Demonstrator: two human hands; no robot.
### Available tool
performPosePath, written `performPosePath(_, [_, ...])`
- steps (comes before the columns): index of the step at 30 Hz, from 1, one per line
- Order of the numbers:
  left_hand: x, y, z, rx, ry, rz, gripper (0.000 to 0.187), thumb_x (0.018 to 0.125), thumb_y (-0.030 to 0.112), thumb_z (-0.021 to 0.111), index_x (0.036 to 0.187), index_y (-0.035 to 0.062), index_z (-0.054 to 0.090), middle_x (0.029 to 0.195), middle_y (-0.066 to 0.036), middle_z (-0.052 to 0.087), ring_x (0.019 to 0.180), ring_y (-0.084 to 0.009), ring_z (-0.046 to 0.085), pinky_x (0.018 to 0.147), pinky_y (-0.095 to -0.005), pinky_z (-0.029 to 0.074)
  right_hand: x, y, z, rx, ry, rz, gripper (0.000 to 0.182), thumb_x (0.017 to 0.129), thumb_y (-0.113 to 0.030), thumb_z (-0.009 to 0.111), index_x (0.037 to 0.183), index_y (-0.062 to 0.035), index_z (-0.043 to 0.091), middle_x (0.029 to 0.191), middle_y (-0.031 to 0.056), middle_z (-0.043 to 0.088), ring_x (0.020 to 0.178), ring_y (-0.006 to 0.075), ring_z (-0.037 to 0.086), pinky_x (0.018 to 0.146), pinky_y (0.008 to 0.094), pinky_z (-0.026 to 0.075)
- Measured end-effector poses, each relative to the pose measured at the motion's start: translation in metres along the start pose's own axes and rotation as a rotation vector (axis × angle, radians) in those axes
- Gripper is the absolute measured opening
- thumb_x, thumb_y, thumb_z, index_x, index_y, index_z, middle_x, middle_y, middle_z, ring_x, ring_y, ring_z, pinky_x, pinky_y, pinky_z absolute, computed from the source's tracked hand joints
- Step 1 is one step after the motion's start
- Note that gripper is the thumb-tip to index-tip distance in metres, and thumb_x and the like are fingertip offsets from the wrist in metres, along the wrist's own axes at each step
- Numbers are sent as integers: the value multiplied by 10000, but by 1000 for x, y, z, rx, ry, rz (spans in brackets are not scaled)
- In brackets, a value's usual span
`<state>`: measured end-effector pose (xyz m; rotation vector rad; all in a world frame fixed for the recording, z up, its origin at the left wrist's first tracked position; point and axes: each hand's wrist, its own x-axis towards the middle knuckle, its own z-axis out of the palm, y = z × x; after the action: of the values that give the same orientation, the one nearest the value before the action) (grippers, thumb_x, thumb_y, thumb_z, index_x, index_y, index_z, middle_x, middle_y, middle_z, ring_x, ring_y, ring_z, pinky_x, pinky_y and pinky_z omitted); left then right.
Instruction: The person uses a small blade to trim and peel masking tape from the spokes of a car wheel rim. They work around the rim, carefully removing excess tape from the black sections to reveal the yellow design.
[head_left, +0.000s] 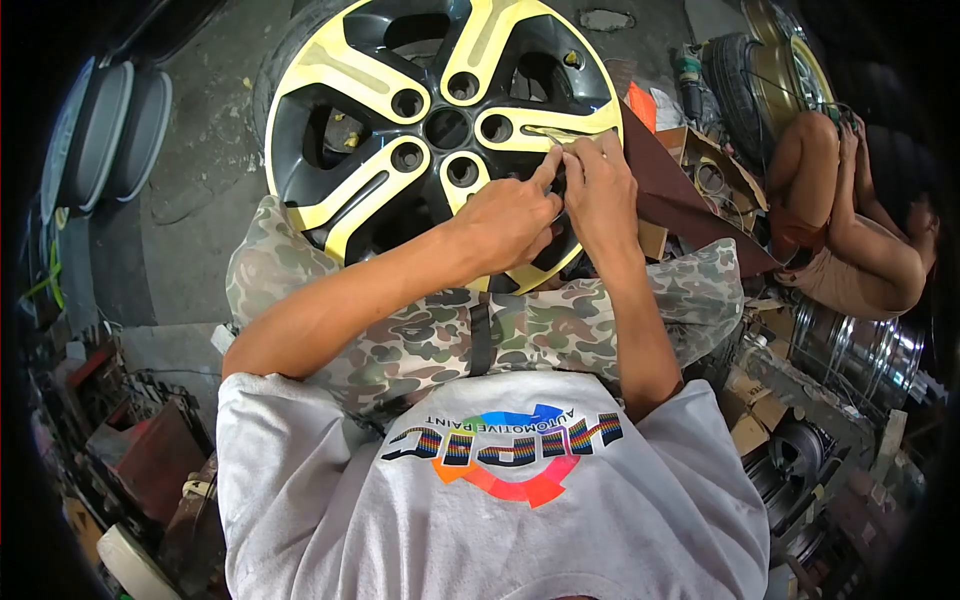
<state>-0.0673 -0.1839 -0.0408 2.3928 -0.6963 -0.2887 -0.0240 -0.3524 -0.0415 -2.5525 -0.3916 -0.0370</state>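
Yellow spoke (548, 118) just fwd of L hand (512, 218) & R hand (602, 186) (nearer), long axis approx. L–R. Both grips: can't tell.

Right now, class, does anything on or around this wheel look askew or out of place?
Two things, perhaps. On the yellow spoke near the right hand, a thin strip looks raised, not flush; its material is unclear. Small yellow scraps also show through gaps in the wheel, looking stray against the dark background.
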Motion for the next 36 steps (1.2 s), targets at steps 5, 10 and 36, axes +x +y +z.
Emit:
performPosePath(5, [2,-1,10,1,13,38,206,845,102,739,918,-81,682,1543,-437,423,710,-448,734,708,-499,624,-4,3,-5,-49,-24,-11,137,1040,-120,622,1049,3,681,1104,208,593,888,467,711,766,561,566])
performPosePath(10, [8,-8,16,56,60,82,183,838,91,732,871,-78,670,1508,-468,443,665,-431,733,683,-477,625,2,13,0,-62,1,-52,135,1034,-125,634,1053,1,681,1113,211,595,890,475,706,755,562,563])
performPosePath(36, [8,2,17,25,36,33,200,890,122,705,932,-68,662,1573,-412,406,711,-461,722,693,-522,612,-3,8,-10,-30,8,34,129,1019,-113,642,1047,-1,699,1036,198,612,915,450,676,789,538,522])
